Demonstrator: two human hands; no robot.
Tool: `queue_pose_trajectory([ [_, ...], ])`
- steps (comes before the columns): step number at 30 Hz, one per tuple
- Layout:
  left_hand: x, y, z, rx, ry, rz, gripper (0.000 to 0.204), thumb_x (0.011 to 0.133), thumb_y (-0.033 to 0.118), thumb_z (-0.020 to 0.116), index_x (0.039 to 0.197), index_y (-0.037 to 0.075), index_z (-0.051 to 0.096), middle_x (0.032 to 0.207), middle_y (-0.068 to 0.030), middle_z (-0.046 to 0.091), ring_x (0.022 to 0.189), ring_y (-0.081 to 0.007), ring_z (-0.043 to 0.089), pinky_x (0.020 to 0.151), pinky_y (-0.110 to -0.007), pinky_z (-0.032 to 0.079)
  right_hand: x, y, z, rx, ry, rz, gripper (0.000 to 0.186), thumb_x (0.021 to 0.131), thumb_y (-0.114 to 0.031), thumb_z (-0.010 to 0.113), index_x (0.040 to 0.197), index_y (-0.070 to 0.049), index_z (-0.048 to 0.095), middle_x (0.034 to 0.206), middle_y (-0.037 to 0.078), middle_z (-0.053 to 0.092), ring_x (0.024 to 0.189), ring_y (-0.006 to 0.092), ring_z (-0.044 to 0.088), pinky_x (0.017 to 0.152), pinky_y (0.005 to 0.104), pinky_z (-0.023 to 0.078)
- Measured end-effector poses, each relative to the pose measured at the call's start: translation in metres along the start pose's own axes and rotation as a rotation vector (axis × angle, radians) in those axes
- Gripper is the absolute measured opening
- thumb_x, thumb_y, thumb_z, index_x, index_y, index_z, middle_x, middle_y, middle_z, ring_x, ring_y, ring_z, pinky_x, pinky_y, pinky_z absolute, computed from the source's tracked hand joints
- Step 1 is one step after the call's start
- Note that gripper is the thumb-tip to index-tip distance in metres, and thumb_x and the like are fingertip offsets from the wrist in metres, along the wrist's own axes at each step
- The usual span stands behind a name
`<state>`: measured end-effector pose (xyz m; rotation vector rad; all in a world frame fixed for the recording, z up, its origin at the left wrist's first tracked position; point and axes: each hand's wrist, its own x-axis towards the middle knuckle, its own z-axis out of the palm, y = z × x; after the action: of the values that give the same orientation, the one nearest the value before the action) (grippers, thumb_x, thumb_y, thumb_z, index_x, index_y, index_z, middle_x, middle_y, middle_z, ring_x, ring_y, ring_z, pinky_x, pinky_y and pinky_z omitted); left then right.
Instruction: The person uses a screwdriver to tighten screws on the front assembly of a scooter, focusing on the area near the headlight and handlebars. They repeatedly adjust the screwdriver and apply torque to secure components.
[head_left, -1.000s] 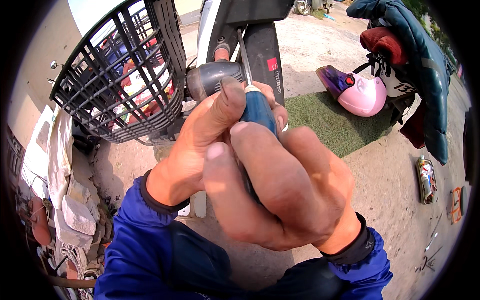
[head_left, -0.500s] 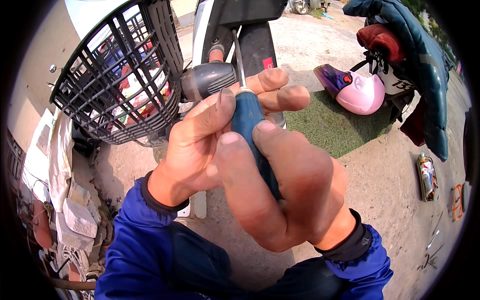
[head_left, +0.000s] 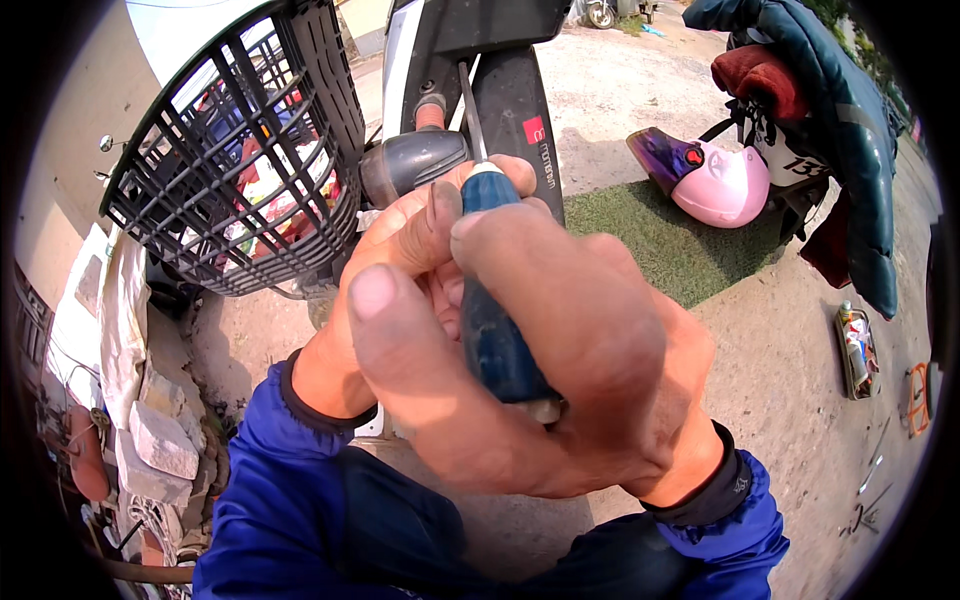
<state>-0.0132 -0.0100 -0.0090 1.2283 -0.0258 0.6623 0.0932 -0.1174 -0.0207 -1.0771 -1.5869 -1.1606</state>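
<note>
A screwdriver with a dark blue handle (head_left: 500, 340) and thin metal shank slants up from my hands. Its shank reaches a black plastic panel (head_left: 490, 25) on a two-wheeler, where the tip is hidden. My right hand (head_left: 590, 340) is closed round the handle, forefinger along it and thumb held off to the left. The handle's butt rests near the palm. At the upper end of the handle, my left hand (head_left: 385, 270) curls round it, with some fingers hidden behind. Just beyond the left hand sits a dark, rounded lamp-like housing (head_left: 415, 165), next to a reddish ribbed piece (head_left: 430, 113).
A black plastic basket (head_left: 240, 170) holding colourful packages stands at the left. Bricks (head_left: 160, 440) and rubble lie below it. To the right are a pink helmet (head_left: 725, 185), green matting (head_left: 650, 245), a draped dark jacket (head_left: 850, 130), a tray of items (head_left: 857, 350) and several tools (head_left: 865, 510).
My left fingers, stretched out before, have curled in round the upper handle. The right forefinger has slid up the handle, and the right thumb has swung away to the left.
</note>
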Motion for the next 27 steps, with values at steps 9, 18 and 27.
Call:
queue_pose_trajectory([
  [9,0.021,0.005,-0.016,-0.457,-0.341,-0.193,0.059,0.102,0.047,0.061,0.138,0.002,0.047,0.120,-0.0120,0.062,0.109,-0.0203,0.064,0.098,-0.036,0.054,-0.007,0.001,0.003,-0.171,0.056,-0.007,0.052,0.073,0.002,0.077,0.122,-0.014,0.068,0.113,0.013,0.060,0.077,0.0186,0.061,0.062,0.0280,0.056],
  [18,0.017,-0.003,-0.026,-0.515,-0.296,-0.210,0.059,0.105,0.044,0.056,0.144,0.001,0.045,0.130,-0.0157,0.061,0.116,-0.0245,0.064,0.103,-0.039,0.053,-0.017,0.000,0.001,-0.105,-0.049,0.008,0.046,0.074,0.003,0.076,0.115,-0.016,0.071,0.117,0.010,0.058,0.077,0.0183,0.060,0.068,0.0254,0.055],
  [27,0.012,0.005,-0.018,-0.387,-0.264,-0.180,0.060,0.106,0.043,0.056,0.146,0.000,0.044,0.133,-0.0165,0.060,0.118,-0.0252,0.063,0.105,-0.040,0.052,0.002,0.006,0.003,-0.067,0.019,-0.095,0.051,0.068,0.003,0.076,0.112,-0.023,0.071,0.113,0.008,0.059,0.075,0.0172,0.061,0.060,0.0249,0.053],
])
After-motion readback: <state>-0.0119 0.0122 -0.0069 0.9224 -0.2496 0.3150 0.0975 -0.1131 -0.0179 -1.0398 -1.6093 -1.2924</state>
